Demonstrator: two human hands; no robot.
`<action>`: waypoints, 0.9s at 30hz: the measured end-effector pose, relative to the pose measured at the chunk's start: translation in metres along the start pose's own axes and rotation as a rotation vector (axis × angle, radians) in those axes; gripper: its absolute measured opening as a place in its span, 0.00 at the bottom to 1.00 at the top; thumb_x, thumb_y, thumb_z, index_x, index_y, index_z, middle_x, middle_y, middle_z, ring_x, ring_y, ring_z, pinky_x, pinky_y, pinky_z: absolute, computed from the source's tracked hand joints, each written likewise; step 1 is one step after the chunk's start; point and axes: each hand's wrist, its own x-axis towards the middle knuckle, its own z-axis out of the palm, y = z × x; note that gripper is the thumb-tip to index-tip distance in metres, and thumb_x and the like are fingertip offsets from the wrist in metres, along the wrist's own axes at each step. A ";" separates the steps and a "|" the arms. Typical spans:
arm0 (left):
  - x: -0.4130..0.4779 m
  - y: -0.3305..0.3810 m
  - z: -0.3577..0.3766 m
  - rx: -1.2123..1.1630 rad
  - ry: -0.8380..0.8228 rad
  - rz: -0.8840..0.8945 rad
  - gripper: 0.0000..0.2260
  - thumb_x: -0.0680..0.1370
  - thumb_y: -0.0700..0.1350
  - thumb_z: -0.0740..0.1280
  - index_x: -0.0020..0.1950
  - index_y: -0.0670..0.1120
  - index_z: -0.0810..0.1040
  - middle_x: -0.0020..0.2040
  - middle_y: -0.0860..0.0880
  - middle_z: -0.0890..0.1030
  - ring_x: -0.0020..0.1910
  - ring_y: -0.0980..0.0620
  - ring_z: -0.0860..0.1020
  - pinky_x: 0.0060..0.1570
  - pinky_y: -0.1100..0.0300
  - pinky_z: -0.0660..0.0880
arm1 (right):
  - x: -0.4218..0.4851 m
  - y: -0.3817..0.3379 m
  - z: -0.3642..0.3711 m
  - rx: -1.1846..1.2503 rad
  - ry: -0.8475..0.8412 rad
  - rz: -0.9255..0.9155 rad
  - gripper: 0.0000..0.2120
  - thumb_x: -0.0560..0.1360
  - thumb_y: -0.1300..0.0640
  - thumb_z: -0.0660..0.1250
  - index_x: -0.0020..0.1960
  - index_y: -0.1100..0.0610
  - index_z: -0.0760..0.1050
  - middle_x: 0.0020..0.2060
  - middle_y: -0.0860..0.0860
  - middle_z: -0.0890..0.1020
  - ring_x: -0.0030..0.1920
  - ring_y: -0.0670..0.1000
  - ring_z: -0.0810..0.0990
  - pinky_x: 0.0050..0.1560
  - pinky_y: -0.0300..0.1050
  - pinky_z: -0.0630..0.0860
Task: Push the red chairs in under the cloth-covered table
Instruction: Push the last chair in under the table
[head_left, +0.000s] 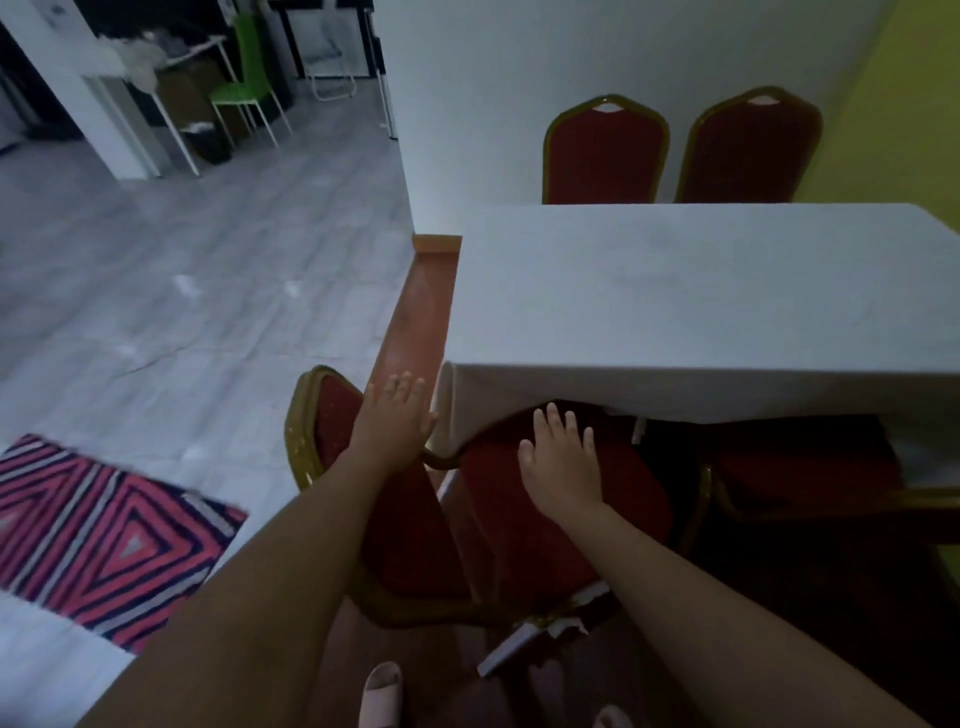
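Note:
The table under a white cloth (701, 291) fills the right half of the view. A red chair with a gold frame (332, 431) stands at its near left corner, back to the left, seat (498, 525) reaching under the hanging cloth edge. My left hand (395, 421) is spread flat with fingers apart, by the chair's back, close to the cloth corner. My right hand (563, 467) lies flat and open on the red seat. A second red chair (800, 457) sits to the right, partly under the table. Two more red chairs (605, 156) (748, 150) stand at the far side.
A pink striped rug (109, 535) lies on the grey floor at lower left. A green chair (249, 78) and white tables stand far back left. A brown floor strip (415, 312) runs along the table's left side. My slippered feet (382, 696) are at the bottom.

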 end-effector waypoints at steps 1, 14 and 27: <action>0.003 -0.017 0.001 0.010 -0.008 0.003 0.27 0.81 0.55 0.51 0.76 0.43 0.53 0.77 0.42 0.56 0.75 0.44 0.53 0.71 0.44 0.50 | -0.002 -0.017 0.007 0.033 0.003 0.009 0.26 0.82 0.49 0.49 0.77 0.58 0.53 0.77 0.53 0.53 0.77 0.55 0.49 0.74 0.56 0.45; 0.043 -0.130 -0.016 -0.271 -0.093 0.220 0.25 0.82 0.54 0.48 0.76 0.45 0.53 0.77 0.44 0.52 0.76 0.48 0.48 0.73 0.46 0.46 | -0.032 -0.205 0.054 0.219 0.114 0.134 0.31 0.78 0.41 0.39 0.77 0.55 0.53 0.77 0.50 0.54 0.77 0.52 0.47 0.75 0.54 0.44; 0.012 -0.158 -0.011 -0.487 -0.154 0.348 0.27 0.80 0.51 0.44 0.56 0.44 0.81 0.69 0.45 0.72 0.74 0.40 0.56 0.72 0.42 0.51 | -0.045 -0.246 0.068 0.045 0.191 0.124 0.40 0.75 0.32 0.34 0.77 0.55 0.53 0.77 0.51 0.56 0.77 0.51 0.47 0.75 0.56 0.47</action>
